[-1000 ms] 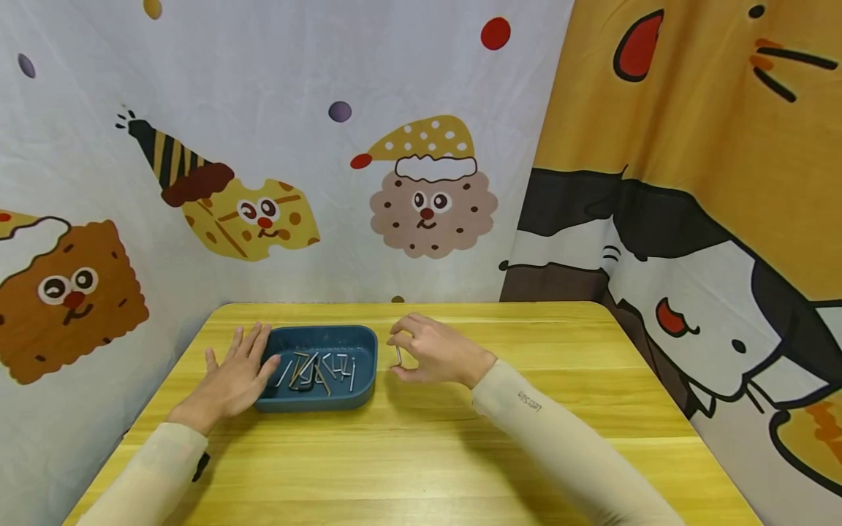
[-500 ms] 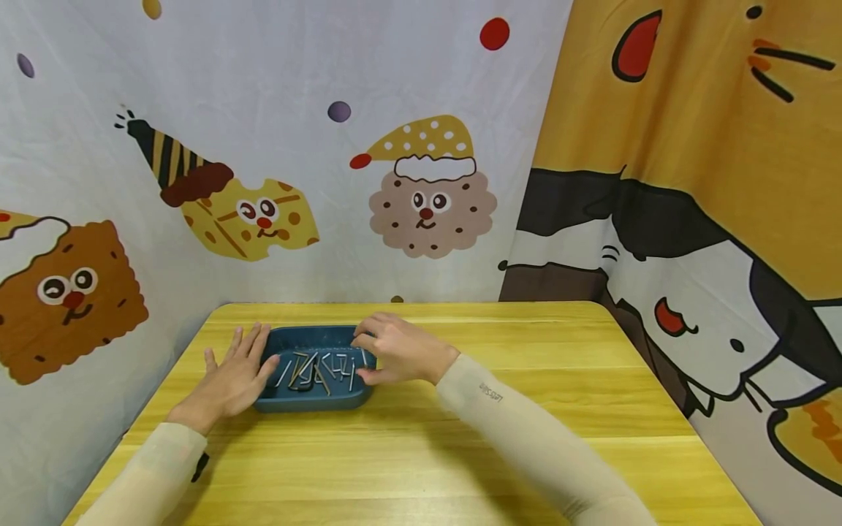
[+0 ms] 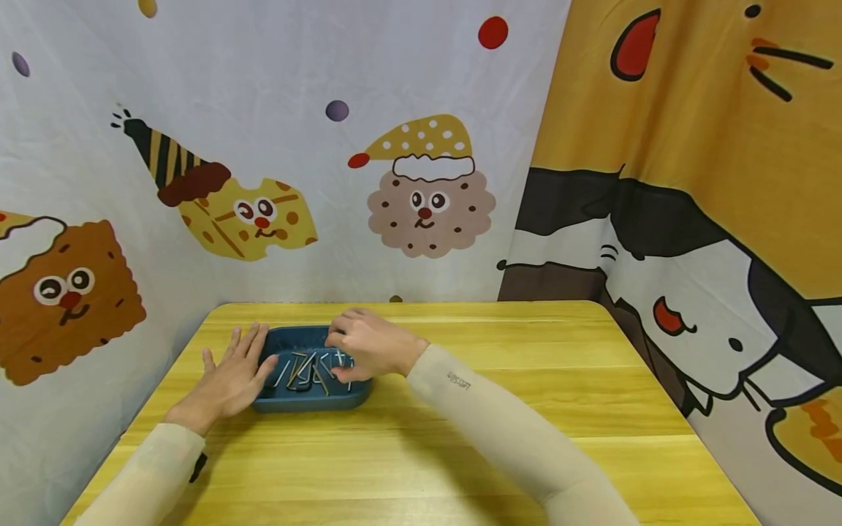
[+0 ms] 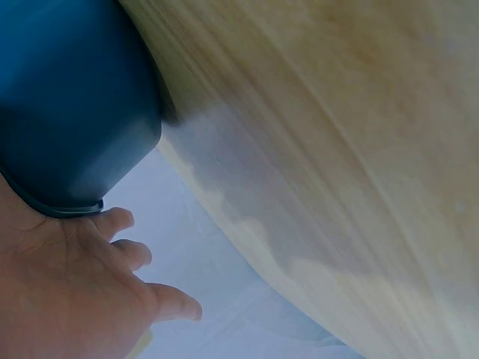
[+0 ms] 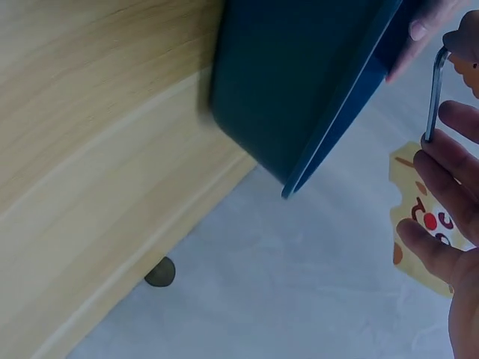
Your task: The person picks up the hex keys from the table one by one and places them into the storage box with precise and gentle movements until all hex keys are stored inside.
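Observation:
A blue rectangular tray (image 3: 309, 404) sits on the table's left half. Inside lie several L-shaped hex keys (image 3: 304, 369), silver and brass-coloured, with a small black piece among them. My left hand (image 3: 226, 383) rests against the tray's left end with straight, spread fingers; the left wrist view shows its palm (image 4: 75, 292) at the tray's rim. Over the tray's right part, my right hand (image 3: 375, 343) pinches one silver hex key (image 5: 433, 97) between thumb and fingertip. In the right wrist view this key hangs above the rim. The right hand hides part of the tray.
The table (image 3: 460, 438) has a yellowish wood top. A white printed cloth (image 3: 263, 66) hangs behind it, and an orange curtain (image 3: 723, 146) with a cartoon cat hangs at the right.
My right hand has moved left with the hex key, from beside the tray to over its right part. The left hand stays at the tray's left end.

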A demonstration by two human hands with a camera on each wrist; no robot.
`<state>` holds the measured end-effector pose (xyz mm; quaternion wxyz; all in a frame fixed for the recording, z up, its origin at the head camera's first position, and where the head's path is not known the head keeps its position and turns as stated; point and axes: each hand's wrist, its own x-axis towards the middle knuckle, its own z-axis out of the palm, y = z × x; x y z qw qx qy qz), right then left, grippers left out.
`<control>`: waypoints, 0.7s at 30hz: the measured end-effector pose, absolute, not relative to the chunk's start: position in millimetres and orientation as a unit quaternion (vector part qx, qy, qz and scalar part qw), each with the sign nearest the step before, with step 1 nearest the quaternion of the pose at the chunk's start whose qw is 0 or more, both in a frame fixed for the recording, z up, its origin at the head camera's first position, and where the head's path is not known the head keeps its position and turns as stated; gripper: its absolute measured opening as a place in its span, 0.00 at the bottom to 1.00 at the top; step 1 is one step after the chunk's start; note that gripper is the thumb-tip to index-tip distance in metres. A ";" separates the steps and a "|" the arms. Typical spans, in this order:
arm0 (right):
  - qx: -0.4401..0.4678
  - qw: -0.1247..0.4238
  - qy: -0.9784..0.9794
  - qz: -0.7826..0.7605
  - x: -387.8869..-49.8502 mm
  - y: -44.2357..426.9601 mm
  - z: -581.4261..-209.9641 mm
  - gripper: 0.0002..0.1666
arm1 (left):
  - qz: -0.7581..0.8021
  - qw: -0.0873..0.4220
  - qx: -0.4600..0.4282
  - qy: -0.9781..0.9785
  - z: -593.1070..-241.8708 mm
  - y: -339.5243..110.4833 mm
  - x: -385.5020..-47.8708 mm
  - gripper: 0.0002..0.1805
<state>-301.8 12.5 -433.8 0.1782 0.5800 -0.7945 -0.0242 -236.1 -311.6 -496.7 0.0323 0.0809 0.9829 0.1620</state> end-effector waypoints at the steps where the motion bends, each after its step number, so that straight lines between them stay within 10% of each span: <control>1: 0.580 0.176 -0.795 -0.026 -302.2 9.9 -433.8 0.26 | 0.161 0.034 0.081 0.983 -497.2 -311.5 -236.3 0.50; 21: 0.546 0.005 -0.838 -0.008 -321.7 -39.1 -429.8 0.27 | 0.162 0.043 0.077 0.983 -494.9 -311.2 -236.2 0.50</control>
